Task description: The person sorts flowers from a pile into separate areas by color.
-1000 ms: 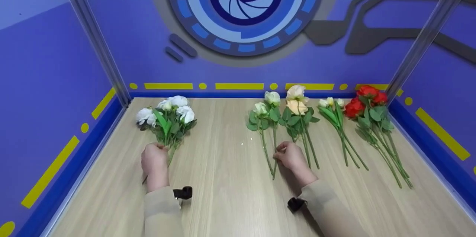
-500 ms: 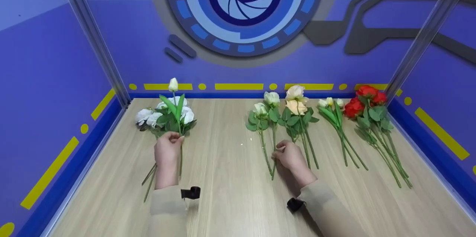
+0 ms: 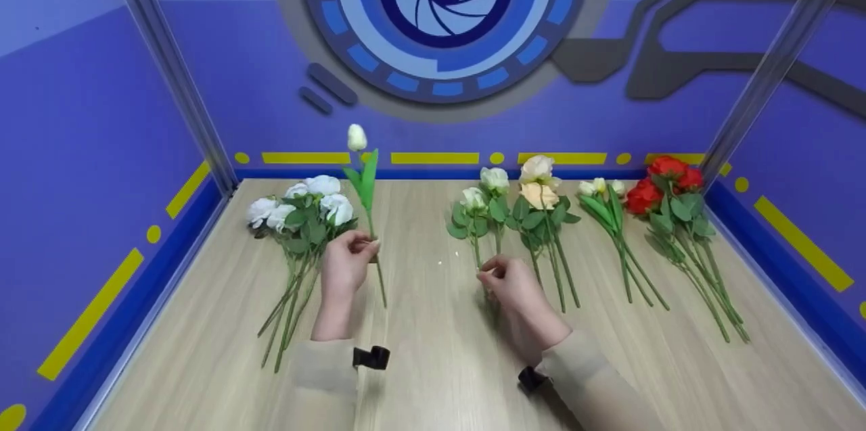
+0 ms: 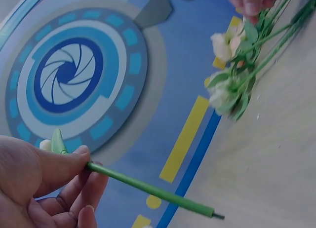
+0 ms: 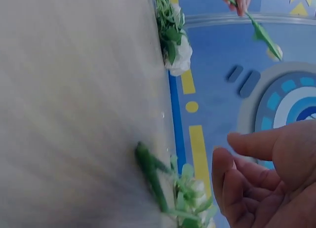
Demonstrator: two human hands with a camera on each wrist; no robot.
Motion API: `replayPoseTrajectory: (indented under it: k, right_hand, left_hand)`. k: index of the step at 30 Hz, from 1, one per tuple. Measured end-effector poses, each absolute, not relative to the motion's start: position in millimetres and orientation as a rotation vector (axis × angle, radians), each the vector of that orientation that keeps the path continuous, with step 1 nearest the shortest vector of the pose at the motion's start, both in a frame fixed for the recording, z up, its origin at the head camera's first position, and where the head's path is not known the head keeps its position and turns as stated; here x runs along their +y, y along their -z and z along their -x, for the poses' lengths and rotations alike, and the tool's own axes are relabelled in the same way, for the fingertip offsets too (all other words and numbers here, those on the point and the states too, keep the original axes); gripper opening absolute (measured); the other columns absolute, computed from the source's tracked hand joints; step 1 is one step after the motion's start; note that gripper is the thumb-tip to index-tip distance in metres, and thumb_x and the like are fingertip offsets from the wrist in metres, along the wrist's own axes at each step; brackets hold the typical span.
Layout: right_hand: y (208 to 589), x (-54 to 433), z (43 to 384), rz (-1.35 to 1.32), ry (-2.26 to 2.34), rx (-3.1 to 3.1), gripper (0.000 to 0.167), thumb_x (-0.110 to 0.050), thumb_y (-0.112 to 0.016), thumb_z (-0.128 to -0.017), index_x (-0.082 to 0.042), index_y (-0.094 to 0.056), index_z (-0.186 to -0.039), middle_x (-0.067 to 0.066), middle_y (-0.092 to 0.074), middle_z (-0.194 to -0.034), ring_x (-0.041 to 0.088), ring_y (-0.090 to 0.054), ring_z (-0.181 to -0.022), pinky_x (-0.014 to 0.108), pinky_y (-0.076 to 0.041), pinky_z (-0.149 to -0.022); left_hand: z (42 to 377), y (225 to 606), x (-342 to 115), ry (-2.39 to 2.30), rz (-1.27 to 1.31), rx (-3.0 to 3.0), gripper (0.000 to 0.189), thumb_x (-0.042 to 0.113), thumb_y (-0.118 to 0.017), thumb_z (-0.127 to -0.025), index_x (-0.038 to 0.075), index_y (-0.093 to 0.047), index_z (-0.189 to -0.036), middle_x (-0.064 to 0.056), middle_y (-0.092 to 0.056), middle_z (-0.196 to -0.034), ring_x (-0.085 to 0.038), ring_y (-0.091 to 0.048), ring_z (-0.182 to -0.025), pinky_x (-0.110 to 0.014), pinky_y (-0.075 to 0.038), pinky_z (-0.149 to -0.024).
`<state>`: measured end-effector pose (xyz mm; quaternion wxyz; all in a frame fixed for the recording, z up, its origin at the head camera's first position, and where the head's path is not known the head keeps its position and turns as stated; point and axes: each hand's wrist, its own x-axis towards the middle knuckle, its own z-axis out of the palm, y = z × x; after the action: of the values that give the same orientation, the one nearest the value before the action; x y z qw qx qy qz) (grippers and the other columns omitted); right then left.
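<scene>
**White tulip (image 3: 367, 194) up in the left hand (image 3: 345, 268), clear of the bunch**

The left hand has the green stem nipped between thumb and fingertips, left of centre in the head view. The bloom sits above it, up against the blue back wall (image 3: 237, 65), and the bare stem runs down past the fingers, leaning a little. Half a second ago the tulip stood in front of the white flowers (image 3: 308, 218); now it has swung to their right, and I can see that bunch properly, lying at the left of the frame with its stems fanned on the wooden table (image 3: 419, 329). A second ago this hand was down at those stems.

The right hand (image 3: 517, 285), just right of centre, has slid a touch leftward too, and is by the stems of two pale green roses (image 3: 475, 201), whose lower ends are blurred. Its fingers are loosely curled, thumb close to them with a narrow gap, and the right wrist view shows nothing in it; whether it touches the stems I can't tell.

Further right lie the peach roses (image 3: 539, 195), then a small tulip bunch (image 3: 599, 211), then the red flowers (image 3: 666, 206), all where they were. A black wrist device (image 3: 372, 358) sits at the left cuff, lower middle of the frame.
</scene>
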<state>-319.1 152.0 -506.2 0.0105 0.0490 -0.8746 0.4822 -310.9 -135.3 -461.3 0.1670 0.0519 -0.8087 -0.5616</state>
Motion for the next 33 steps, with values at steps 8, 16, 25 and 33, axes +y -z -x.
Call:
replayPoseTrajectory:
  k: [8, 16, 25, 33]
  right_hand:
    - [500.9, 130.6, 300.4, -0.532, -1.744, -2.654, 0.017, -0.011, -0.069, -0.098, 0.006, -0.074, -0.101, 0.018, -0.075, -0.085, 0.017, -0.071, -0.067, 0.046, -0.062, -0.068]
    - [498.4, 115.8, 287.0, -0.614, -1.959, -2.602, 0.025, -0.009, -0.067, -0.100, 0.013, -0.071, -0.109, 0.025, -0.077, -0.096, 0.014, -0.075, -0.076, 0.022, -0.059, -0.067]
    - [492.9, 114.5, 284.7, -0.497, -2.053, -2.493, 0.020, -0.004, -0.071, -0.095, 0.014, -0.068, -0.104, 0.011, -0.074, -0.084, 0.007, -0.068, -0.065, 0.020, -0.058, -0.062]
    - [483.0, 129.9, 294.5, -0.392, -1.919, -2.500, 0.018, -0.005, -0.073, -0.094, 0.010, -0.072, -0.104, 0.018, -0.076, -0.089, 0.009, -0.068, -0.067, 0.022, -0.059, -0.064]
  left_hand:
    - [306.4, 463.4, -100.4, 1.853, 0.008, -2.335, 0.017, 0.006, -0.074, -0.094, -0.006, -0.073, -0.105, -0.019, -0.077, -0.094, -0.015, -0.074, -0.072, -0.034, -0.062, -0.071]
    - [301.2, 471.2, -69.5, 1.994, 0.207, -2.389, 0.017, 0.006, -0.070, -0.096, -0.004, -0.075, -0.110, -0.019, -0.079, -0.099, -0.010, -0.072, -0.076, -0.031, -0.060, -0.072]
    - [299.9, 474.0, -58.9, 2.048, 0.244, -2.326, 0.020, 0.005, -0.068, -0.098, -0.006, -0.074, -0.114, -0.019, -0.079, -0.104, -0.013, -0.075, -0.087, -0.025, -0.058, -0.071]
    - [303.7, 470.4, -68.4, 1.999, 0.154, -2.324, 0.027, 0.012, -0.069, -0.099, -0.005, -0.072, -0.120, -0.019, -0.078, -0.105, -0.022, -0.077, -0.092, -0.026, -0.059, -0.078]
